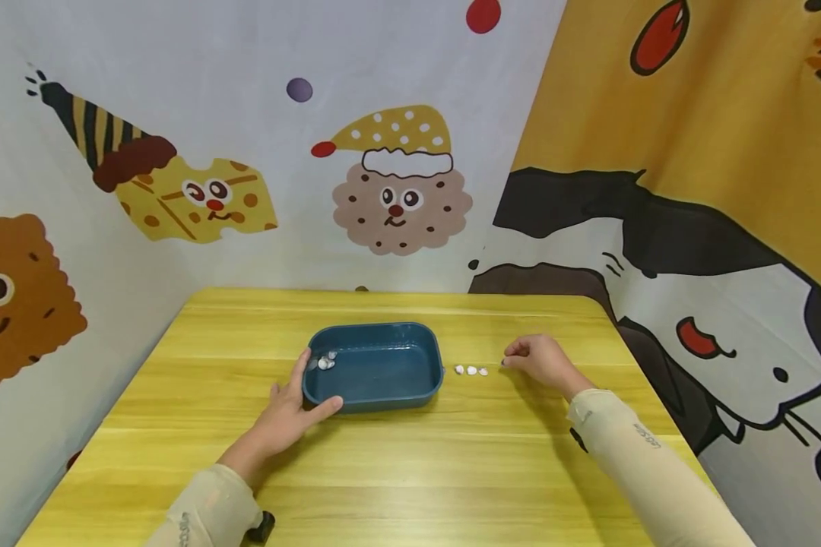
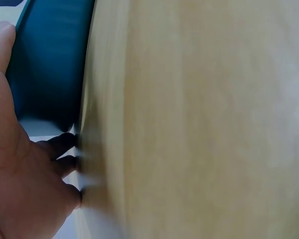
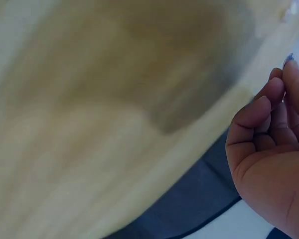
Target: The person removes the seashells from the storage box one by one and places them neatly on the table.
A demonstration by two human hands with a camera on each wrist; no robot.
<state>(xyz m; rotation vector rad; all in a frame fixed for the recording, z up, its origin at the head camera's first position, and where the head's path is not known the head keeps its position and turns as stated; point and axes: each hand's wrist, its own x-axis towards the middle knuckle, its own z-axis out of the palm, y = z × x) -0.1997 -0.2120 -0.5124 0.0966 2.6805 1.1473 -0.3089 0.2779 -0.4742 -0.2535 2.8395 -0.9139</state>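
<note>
In the head view my left hand [image 1: 283,414] holds the left end of a dark teal plastic tub [image 1: 390,405], thumb at the near rim and index finger along the left side. The left wrist view shows the thumb against the tub's wall [image 2: 52,64] and the other fingers low by the tabletop. Several small whitish shells [image 1: 325,363] lie inside at the tub's left end. To its right, three more shells [image 1: 471,371] sit in a short row. Just beyond them, my right hand [image 1: 539,361] pinches a small shiny dark piece [image 3: 289,59] between thumb and forefinger; its kind cannot be made out.
A yellow wood-grain table [image 1: 410,479] with rounded far corners bears everything. Behind it hangs a cloth backdrop [image 1: 397,68] with cartoon figures, which also runs down the left and right sides.
</note>
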